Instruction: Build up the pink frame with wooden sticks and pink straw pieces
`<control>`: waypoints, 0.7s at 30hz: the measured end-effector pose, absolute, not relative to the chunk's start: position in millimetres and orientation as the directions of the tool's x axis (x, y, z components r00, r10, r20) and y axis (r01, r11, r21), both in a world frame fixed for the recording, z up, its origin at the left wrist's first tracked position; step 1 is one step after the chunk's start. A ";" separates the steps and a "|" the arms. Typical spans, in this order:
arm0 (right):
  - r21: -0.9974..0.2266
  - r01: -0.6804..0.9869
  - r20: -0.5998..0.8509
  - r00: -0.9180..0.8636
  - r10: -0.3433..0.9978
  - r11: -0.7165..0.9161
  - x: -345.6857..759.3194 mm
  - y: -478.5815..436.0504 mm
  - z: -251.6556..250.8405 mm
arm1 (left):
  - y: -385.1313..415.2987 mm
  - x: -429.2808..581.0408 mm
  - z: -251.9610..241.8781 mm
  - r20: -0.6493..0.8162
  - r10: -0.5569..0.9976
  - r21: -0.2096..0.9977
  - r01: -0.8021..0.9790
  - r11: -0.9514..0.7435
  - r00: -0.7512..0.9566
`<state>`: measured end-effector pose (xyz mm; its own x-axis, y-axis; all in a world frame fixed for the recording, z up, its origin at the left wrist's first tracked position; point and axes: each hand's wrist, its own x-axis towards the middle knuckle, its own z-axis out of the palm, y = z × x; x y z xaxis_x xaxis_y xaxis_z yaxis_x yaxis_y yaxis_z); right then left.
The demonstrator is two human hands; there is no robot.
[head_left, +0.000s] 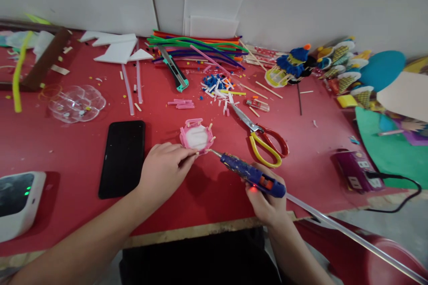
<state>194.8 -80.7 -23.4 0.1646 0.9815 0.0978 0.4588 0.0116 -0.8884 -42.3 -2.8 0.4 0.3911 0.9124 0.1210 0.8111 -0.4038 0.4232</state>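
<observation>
My right hand (pixel 265 200) is closed around a dark blue glue gun (pixel 249 173) with a red light glowing near its handle. A long clear glue stick (pixel 347 229) sticks out of its back end. The nozzle points at the near right edge of a small pink craft piece (pixel 196 137), which has a white base and short pale sticks standing along its rim. My left hand (pixel 167 164) pinches at the near edge of this piece, thumb and forefinger together; whether a small stick is between them is hard to make out. Scissors (pixel 259 133) with red and yellow handles lie to the right.
A black phone (pixel 122 159) lies left of my left hand. Behind are a green cutter (pixel 174 69), pipe cleaners (pixel 200 46), pink cut pieces (pixel 182 104) and scattered scraps (pixel 219 87). A purple box (pixel 357 169) with a cable sits at right.
</observation>
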 end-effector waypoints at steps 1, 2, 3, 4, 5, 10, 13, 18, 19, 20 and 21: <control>-0.889 0.458 0.095 0.162 0.982 0.011 195.3 -80.8 -24.4 | -2.9 -42.1 0.6 0.118 0.913 0.424 0.812 -0.401 0.390; -0.890 0.456 0.090 0.156 0.984 0.009 195.7 -80.8 -25.1 | -3.0 -42.1 0.7 0.116 0.914 0.426 0.812 -0.399 0.388; -0.890 0.455 0.087 0.151 0.985 0.008 196.1 -80.8 -25.6 | -3.1 -42.1 0.8 0.116 0.915 0.428 0.812 -0.397 0.386; -0.890 0.456 0.087 0.152 0.985 0.008 196.3 -80.8 -26.0 | -3.1 -42.2 0.7 0.117 0.915 0.431 0.810 -0.396 0.386; -0.890 0.456 0.087 0.152 0.984 0.009 196.5 -80.7 -26.3 | -3.2 -42.3 0.6 0.118 0.915 0.433 0.809 -0.397 0.385; -0.888 0.459 0.095 0.157 0.983 0.013 196.4 -80.7 -25.4 | -3.2 -42.5 0.2 0.133 0.913 0.425 0.810 -0.404 0.386; -0.884 0.468 0.095 0.148 0.984 0.015 195.3 -80.6 -22.0 | -3.4 -42.3 0.5 0.135 0.912 0.424 0.809 -0.406 0.387; -0.886 0.463 0.094 0.101 0.990 0.037 191.4 -78.8 -13.4 | -3.3 -42.9 0.8 0.127 0.914 0.413 0.817 -0.402 0.385; -0.887 0.460 0.100 0.092 0.991 0.047 190.7 -78.1 -12.0 | -3.2 -43.1 0.8 0.127 0.914 0.411 0.818 -0.402 0.385; -0.887 0.458 0.108 0.082 0.991 0.058 190.1 -77.4 -10.7 | -3.0 -43.3 0.7 0.129 0.914 0.410 0.818 -0.403 0.385; -0.887 0.456 0.117 0.072 0.991 0.072 189.6 -76.7 -9.7 | -2.8 -43.4 0.6 0.129 0.913 0.411 0.818 -0.404 0.386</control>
